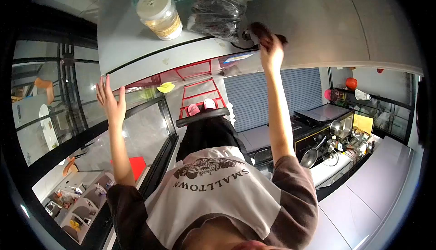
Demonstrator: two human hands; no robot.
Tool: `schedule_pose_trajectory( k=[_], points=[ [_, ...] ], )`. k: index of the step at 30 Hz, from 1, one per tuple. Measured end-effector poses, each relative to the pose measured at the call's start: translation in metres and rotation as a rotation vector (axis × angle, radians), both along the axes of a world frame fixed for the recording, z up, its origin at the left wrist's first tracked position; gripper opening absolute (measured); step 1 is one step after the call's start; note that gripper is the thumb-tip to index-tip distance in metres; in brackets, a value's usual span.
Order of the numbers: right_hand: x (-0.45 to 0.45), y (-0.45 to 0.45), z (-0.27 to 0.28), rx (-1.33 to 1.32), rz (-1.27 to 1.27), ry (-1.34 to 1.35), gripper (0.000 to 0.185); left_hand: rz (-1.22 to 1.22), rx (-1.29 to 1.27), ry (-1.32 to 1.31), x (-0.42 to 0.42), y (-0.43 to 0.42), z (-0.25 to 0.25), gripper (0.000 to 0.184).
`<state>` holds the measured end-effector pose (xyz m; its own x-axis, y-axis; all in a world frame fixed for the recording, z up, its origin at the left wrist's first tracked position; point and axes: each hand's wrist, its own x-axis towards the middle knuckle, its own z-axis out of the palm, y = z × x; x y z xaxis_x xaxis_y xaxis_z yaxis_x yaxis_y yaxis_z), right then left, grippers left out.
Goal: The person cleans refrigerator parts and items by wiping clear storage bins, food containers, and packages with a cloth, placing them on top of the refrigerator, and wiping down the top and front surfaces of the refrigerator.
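My right hand (271, 54) is closed on a dark brown cloth (260, 31), which lies bunched on the grey top surface (313, 18) near its front edge. Beside the cloth, a clear plastic bag (218, 11) of dark contents rests on the same surface. A transparent jar (160, 16) with a white lid stands further left, tilted in this view. My left hand (111, 101) is open, its fingers spread at the left end of the surface's front edge (165, 61); whether they press on it I cannot tell. Nothing shows in that hand.
Below me is a red ladder (200, 91), with my feet in pink footwear on it. A yellow leaf-shaped piece (165, 87) is near the cabinet front. Black-framed glass (68, 91) stands at left. Pans (309, 157) and other kitchenware crowd a counter at lower right.
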<state>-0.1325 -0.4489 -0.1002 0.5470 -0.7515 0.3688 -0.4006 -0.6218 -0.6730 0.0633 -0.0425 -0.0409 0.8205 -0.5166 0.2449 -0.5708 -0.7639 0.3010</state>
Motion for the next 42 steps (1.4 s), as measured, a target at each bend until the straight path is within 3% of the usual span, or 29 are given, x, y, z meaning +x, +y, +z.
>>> schedule_pose_trajectory(
  k=[1,3,4,5,8,12,15,16,17,22,29,34,37,40,42],
  points=[
    [0.014,-0.018,-0.021,0.016,0.144,0.283,0.034,0.053,0.131,0.016,-0.003,-0.002,0.0,0.062],
    [0.024,-0.038,-0.012,0.666,0.225,0.378,0.032,0.102,0.255,0.088,-0.003,0.001,-0.007,0.073],
    [0.02,-0.026,0.016,0.682,0.271,0.268,0.033,0.101,0.246,0.145,-0.001,0.006,-0.019,0.077],
    [0.02,-0.024,0.028,0.603,0.32,0.331,0.034,0.1,0.238,0.206,0.0,0.01,-0.029,0.082],
    [0.017,-0.027,0.046,0.409,0.453,0.556,0.04,0.1,0.237,0.05,0.001,0.013,-0.055,0.077],
    [0.025,-0.034,0.076,0.501,0.477,0.776,0.039,0.132,0.266,-0.018,0.0,0.013,-0.059,0.07],
    [0.0,-0.012,0.029,-0.077,0.338,0.213,0.038,0.134,0.241,-0.03,0.002,0.013,-0.06,0.069],
    [-0.005,0.004,0.011,-0.083,0.298,0.273,0.047,0.13,0.228,-0.033,0.001,0.013,-0.061,0.069],
    [-0.007,0.03,0.006,-0.265,0.29,0.423,0.06,0.133,0.219,-0.031,0.002,0.011,-0.062,0.069],
    [0.004,0.074,0.006,-0.222,0.136,0.3,0.063,0.142,0.206,-0.009,0.002,0.011,-0.062,0.069],
    [0.008,0.12,-0.001,-0.354,0.343,0.34,0.057,0.135,0.174,0.025,0.0,0.009,-0.056,0.071],
    [0.044,0.159,0.009,-0.154,0.444,0.179,0.061,0.16,0.128,-0.006,-0.004,0.0,-0.035,0.06],
    [0.04,0.139,0.007,-0.005,0.526,0.052,0.058,-0.151,-0.493,0.203,-0.017,-0.047,0.016,0.042],
    [0.037,0.136,0.012,0.037,0.531,0.031,0.053,-0.678,-0.412,0.102,-0.034,-0.139,0.1,0.026],
    [0.037,0.137,0.01,0.049,0.529,0.034,0.052,-0.869,-0.427,-0.038,-0.026,-0.213,0.119,0.024]
  ],
)
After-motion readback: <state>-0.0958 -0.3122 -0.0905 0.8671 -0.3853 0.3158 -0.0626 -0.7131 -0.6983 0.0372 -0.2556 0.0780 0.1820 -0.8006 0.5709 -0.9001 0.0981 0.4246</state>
